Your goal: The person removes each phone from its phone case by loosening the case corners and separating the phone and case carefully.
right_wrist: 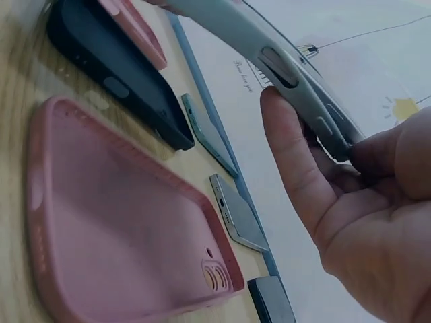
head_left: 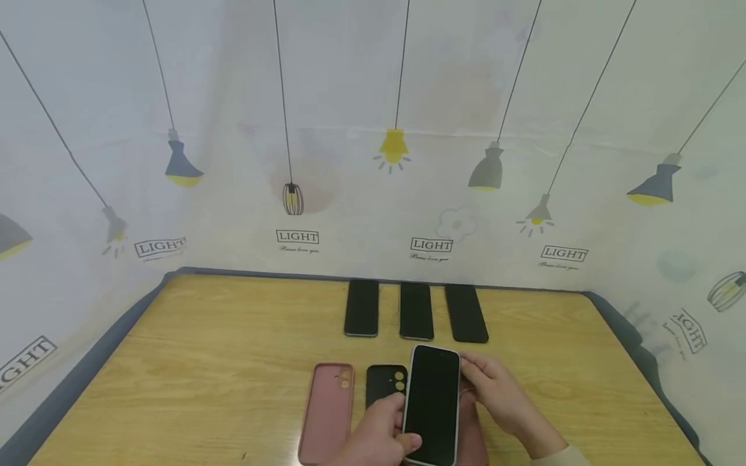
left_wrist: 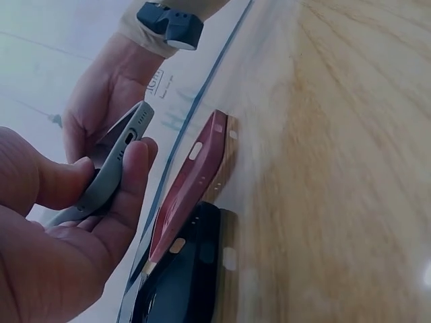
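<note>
A black-screened phone [head_left: 432,404] sits in a pale grey-green case [right_wrist: 269,57], raised above the table. My left hand [head_left: 379,430] grips its lower left part, thumb over the front edge. At the upper right corner, my right hand [head_left: 495,388] pinches the case edge between thumb and fingers. In the right wrist view, a gap shows between case and phone near that corner. Under the phone lies a pink case [head_left: 473,433], partly covered. Beside it are a black case [head_left: 381,382], partly behind my left hand, and another pink case [head_left: 326,414], their insides facing up.
Along the table's far edge lie three dark phones, at left [head_left: 361,307], middle [head_left: 416,310] and right [head_left: 466,314]. A white curtain printed with lamps [head_left: 355,162] hangs around the wooden table [head_left: 204,362].
</note>
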Demonstrator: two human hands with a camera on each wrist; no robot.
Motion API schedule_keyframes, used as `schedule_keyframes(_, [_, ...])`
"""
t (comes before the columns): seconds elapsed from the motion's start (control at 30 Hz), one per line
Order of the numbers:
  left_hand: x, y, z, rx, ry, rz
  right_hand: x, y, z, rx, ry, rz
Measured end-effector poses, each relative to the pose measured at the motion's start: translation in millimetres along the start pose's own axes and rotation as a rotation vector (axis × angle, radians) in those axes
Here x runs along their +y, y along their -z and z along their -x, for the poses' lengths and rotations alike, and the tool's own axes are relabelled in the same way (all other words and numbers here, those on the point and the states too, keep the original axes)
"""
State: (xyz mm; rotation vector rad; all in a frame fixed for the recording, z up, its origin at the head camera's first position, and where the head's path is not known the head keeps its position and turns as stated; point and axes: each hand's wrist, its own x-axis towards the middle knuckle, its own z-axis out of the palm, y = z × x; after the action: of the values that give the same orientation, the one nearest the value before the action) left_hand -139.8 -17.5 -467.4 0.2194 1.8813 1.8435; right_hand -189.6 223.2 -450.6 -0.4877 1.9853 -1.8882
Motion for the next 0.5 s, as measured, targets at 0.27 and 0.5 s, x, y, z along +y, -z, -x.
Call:
schedule_keyframes(0.27, [4.4, 8.7, -2.1, -0.007, -0.009, 0.074, 2.7, -9.6, 5.3, 0.02, -0.029, 0.085])
schedule_keyframes(0.5, [7.8, 14.5, -5.4, -0.005, -0.055, 0.077, 7.9, -18.1, 11.6, -0.014, -0.066, 0.077])
